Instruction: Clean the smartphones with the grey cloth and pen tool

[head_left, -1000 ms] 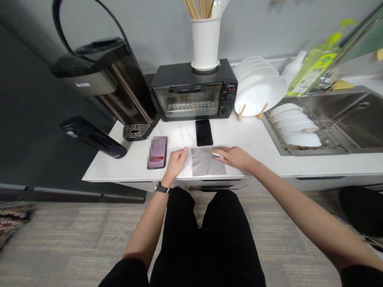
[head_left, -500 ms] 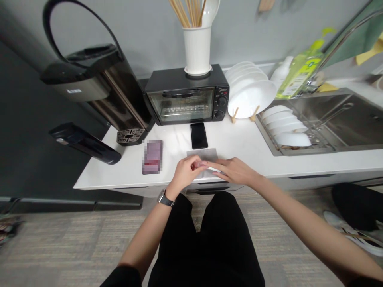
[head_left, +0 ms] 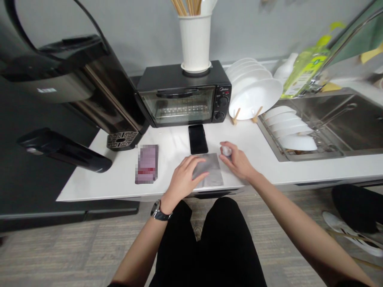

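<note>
A flat grey square sheet (head_left: 213,169), perhaps a cloth, lies at the counter's front edge. My left hand (head_left: 184,177) rests on its left side, with fingers stretched out and the thumb apart, holding nothing. Just right of the sheet, my right hand (head_left: 238,161) curls its fingers round a small whitish lump (head_left: 226,151), too small to name. Above the sheet lies a black phone (head_left: 198,139). To the left of my left hand sits a blurred-out purple flat item (head_left: 147,163).
Behind stand a black toaster oven (head_left: 182,105) topped by a white utensil pot (head_left: 195,42), and racked plates (head_left: 255,99). At left are a tall dark dispenser (head_left: 98,87) and a dark bottle (head_left: 68,153). A sink (head_left: 338,137) holds bowls at right. Someone's shoe (head_left: 347,231) shows lower right.
My hands were together over the sheet and have parted. The right one has moved right and away with the whitish lump; the left has opened onto the sheet. The view has shifted slightly closer.
</note>
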`<state>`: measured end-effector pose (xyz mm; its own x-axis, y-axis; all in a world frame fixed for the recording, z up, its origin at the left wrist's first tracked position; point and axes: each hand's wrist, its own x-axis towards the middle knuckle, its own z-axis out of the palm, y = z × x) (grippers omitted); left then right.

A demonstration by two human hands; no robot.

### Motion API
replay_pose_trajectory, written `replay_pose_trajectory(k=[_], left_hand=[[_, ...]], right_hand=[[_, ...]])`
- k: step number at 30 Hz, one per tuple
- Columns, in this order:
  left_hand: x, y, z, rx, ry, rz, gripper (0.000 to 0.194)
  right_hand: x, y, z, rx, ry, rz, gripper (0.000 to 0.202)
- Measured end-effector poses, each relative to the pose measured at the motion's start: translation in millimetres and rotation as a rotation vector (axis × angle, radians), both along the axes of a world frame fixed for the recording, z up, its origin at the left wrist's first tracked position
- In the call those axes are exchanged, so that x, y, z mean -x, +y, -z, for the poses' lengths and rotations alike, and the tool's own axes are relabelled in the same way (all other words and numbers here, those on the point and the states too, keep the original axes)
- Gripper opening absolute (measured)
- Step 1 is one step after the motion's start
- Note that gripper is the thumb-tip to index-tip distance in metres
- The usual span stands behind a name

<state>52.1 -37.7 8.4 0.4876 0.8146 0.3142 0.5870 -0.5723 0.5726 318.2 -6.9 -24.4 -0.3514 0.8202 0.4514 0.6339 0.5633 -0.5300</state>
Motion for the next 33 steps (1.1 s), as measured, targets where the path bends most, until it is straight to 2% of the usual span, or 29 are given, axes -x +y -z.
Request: replay_pose_trajectory(k=[3,6,9,12,14,15,16,17,19,21,24,27,30,33], left_hand=[[26,1,11.6,-0.037,0.103,-0.058,0.041],[43,0,23.0,-0.034,0.225,-0.009,0.056],[48,-3,29.7,-0.009,0.294,0.016,0.062],[49,-4,30.8,-0.003,0.303,0.016,0.062],[49,-5,30.2,-0.016,0.304,0.011,0.062],[49,-5,29.9,-0.024,0.310,0.011,0.062],[50,-5,29.7,-0.030,0.321,0.017,0.063],[50,-4,29.8,-0.033,0.336,0.026,0.064],[50,-3,30.3,-0.035,0.374,0.045,0.069],[50,-4,31.1,-0.043,0.408,0.054,0.073],[51,-11,32.4,-0.079,0.454,0.051,0.072],[55,-22,32.9,-0.104,0.500,0.057,0.071],[58,-27,29.6,-0.089,0.503,0.070,0.078],[52,-17,21.0,-0.059,0.442,0.038,0.078]], right_hand=[[-16,49,5.0,0.034,0.147,0.064,0.074],[-28,90,14.6,0.016,0.182,0.097,0.085],[-34,104,20.3,-0.003,0.183,0.159,0.094],[-33,78,12.8,-0.110,0.200,0.346,0.108],[-25,43,2.8,-0.211,0.192,0.501,0.102],[-18,24,-1.7,-0.214,0.150,0.495,0.089],[-9,6,-4.9,-0.170,0.065,0.390,0.075],[0,-10,-6.5,-0.102,-0.033,0.220,0.064],[20,-33,-4.1,-0.027,-0.203,-0.018,0.063],[35,-45,3.1,0.007,-0.330,-0.126,0.065],[44,-57,14.1,0.030,-0.435,-0.106,0.062],[44,-70,18.0,0.046,-0.455,-0.075,0.062],[40,-78,13.3,0.069,-0.402,-0.092,0.067],[33,-67,4.2,0.098,-0.294,-0.055,0.067]])
